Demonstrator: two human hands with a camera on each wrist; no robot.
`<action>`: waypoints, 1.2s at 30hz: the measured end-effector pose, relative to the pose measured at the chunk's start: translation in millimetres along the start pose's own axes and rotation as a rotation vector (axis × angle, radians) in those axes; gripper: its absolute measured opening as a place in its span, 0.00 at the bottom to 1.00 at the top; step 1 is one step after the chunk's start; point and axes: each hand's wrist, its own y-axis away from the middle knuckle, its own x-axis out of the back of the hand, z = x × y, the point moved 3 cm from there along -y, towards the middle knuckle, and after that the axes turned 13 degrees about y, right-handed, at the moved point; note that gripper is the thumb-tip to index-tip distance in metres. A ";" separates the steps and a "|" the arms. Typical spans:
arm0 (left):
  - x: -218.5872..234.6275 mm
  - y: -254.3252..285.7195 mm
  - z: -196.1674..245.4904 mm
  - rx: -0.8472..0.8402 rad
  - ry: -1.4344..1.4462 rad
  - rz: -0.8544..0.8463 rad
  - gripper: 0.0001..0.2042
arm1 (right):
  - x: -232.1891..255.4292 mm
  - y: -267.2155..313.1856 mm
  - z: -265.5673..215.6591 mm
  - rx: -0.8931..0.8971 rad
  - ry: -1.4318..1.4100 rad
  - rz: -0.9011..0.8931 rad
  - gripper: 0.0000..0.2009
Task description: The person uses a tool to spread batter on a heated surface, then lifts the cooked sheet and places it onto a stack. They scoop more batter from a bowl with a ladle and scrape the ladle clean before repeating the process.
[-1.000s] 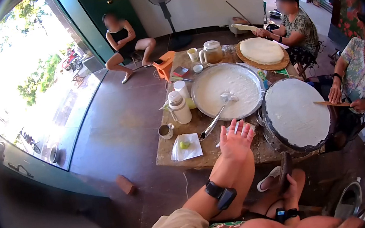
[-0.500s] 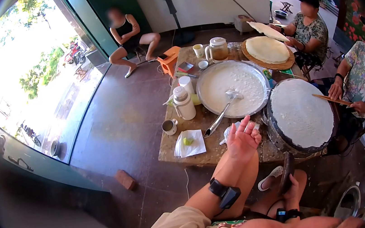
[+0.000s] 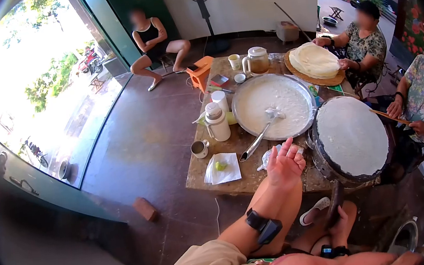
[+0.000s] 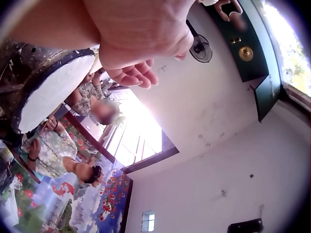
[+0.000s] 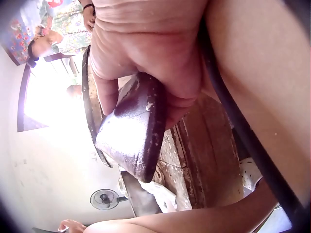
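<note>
Since a second ago the left hand (image 3: 285,165) has loosely curled its empty fingers above the table (image 3: 212,177), while the right hand (image 3: 341,217) grips a dark slab (image 5: 133,131) edge-on, keeping it upright

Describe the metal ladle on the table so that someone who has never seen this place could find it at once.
Look at the low wooden table in the middle of the room and find the wide round metal tray filled with white batter. The ladle lies across the tray's near rim, bowl in the batter, long shiny handle pointing toward the folded white paper. It is the only long metal utensil there.
</note>
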 end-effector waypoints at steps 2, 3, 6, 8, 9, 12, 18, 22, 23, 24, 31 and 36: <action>0.8 0.6 -1.5 -0.008 -0.004 0.006 0.24 | -8.3 4.2 -3.1 0.023 0.003 0.036 0.17; 1.2 0.8 -1.2 -0.014 -0.006 0.007 0.24 | -10.5 6.2 -5.8 0.038 0.005 0.055 0.16; -0.4 0.5 -2.2 -0.003 0.003 -0.008 0.24 | -9.2 5.8 -4.2 0.032 -0.009 0.089 0.16; -1.1 2.0 -1.6 -0.002 0.005 -0.012 0.23 | -16.1 10.4 -6.6 0.020 -0.020 0.080 0.15; -1.2 1.0 -1.4 -0.005 0.001 -0.011 0.23 | -19.5 9.9 -8.2 0.019 -0.026 0.073 0.15; -1.0 1.8 -2.6 -0.009 0.004 -0.011 0.23 | -11.2 8.5 -7.1 0.030 -0.002 0.072 0.15; -2.7 1.9 -1.4 -0.002 0.001 -0.016 0.23 | -1.9 3.2 -2.2 0.008 -0.007 0.085 0.15; -2.0 0.2 -1.3 -0.014 0.009 0.018 0.22 | -11.6 6.5 -5.9 0.030 -0.003 0.105 0.15; -2.6 -1.6 -1.1 -0.003 0.007 0.015 0.22 | -14.0 7.4 -7.0 0.034 0.002 0.092 0.15; -3.2 -3.7 -0.6 0.006 0.005 0.013 0.22 | -15.4 8.4 -7.4 0.037 0.008 0.078 0.15; -4.8 -3.2 2.4 0.021 -0.043 -0.032 0.22 | -15.3 9.8 -7.3 0.045 0.012 0.109 0.15; -11.4 0.4 4.9 0.019 -0.211 -0.025 0.23 | -22.1 11.4 -7.6 0.039 -0.010 0.111 0.12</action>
